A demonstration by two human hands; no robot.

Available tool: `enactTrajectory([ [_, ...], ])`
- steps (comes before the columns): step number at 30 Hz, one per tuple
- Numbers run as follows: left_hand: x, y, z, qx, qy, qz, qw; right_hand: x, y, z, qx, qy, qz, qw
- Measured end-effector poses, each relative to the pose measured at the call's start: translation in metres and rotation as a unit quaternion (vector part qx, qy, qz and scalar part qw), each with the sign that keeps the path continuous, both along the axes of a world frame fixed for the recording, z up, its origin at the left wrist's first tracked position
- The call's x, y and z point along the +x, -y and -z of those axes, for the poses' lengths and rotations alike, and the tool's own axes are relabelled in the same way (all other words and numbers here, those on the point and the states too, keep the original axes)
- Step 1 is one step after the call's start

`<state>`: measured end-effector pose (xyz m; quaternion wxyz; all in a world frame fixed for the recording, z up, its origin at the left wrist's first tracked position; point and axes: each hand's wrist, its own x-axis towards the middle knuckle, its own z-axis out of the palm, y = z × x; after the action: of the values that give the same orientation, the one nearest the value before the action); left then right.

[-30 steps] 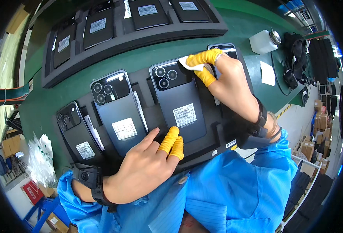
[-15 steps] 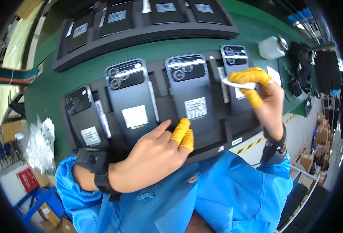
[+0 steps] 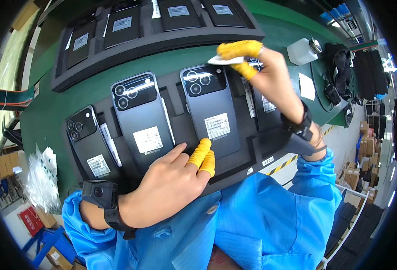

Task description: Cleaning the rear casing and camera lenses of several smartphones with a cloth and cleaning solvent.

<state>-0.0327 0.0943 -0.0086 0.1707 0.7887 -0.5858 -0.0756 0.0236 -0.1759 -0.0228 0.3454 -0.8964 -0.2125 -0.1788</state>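
Four smartphones lie face down in a black foam tray (image 3: 270,148), each with a white label. My left hand (image 3: 167,173) rests over the tray's near edge, yellow finger cots on two fingers. Its fingertips touch the lower end of the blue-grey phone (image 3: 230,130), third from the left. Above that phone's camera end, my right hand (image 3: 257,60), also in yellow finger cots, pinches a thin white pointed piece (image 3: 225,60), whose material I cannot make out. Left of it are a second blue-grey phone (image 3: 140,117) and a dark phone (image 3: 84,144). My right wrist partly covers the rightmost phone (image 3: 267,108).
Behind lies another foam tray (image 3: 162,47) of labelled phones on the green table (image 3: 41,117). A white bottle (image 3: 303,50), a white paper (image 3: 306,86) and black cables (image 3: 338,76) are to the right. Clear plastic bags (image 3: 41,180) sit at the left.
My right hand has moved left with the white piece, from the rightmost phone to the top of the third phone. My left hand stays by the third phone's lower end.
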Motion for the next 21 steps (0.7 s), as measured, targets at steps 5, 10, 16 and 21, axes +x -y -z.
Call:
enactTrajectory([
  [5, -0.001, 0.000, -0.001, 0.013, -0.003, -0.010, 1.000, -0.016, -0.007, 0.003, -0.181, 0.068, -0.058, 0.979],
  [10, -0.002, 0.001, 0.002, 0.007, -0.011, -0.010, 1.000, -0.047, -0.003, 0.005, -0.141, 0.020, -0.042, 0.989],
  [16, -0.001, 0.002, 0.000, 0.011, -0.006, -0.017, 1.000, -0.058, -0.003, -0.007, -0.029, -0.071, -0.022, 0.997],
  [21, -0.001, 0.001, -0.002, 0.017, -0.011, -0.011, 1.000, -0.047, 0.014, -0.010, 0.029, -0.065, 0.065, 0.995],
])
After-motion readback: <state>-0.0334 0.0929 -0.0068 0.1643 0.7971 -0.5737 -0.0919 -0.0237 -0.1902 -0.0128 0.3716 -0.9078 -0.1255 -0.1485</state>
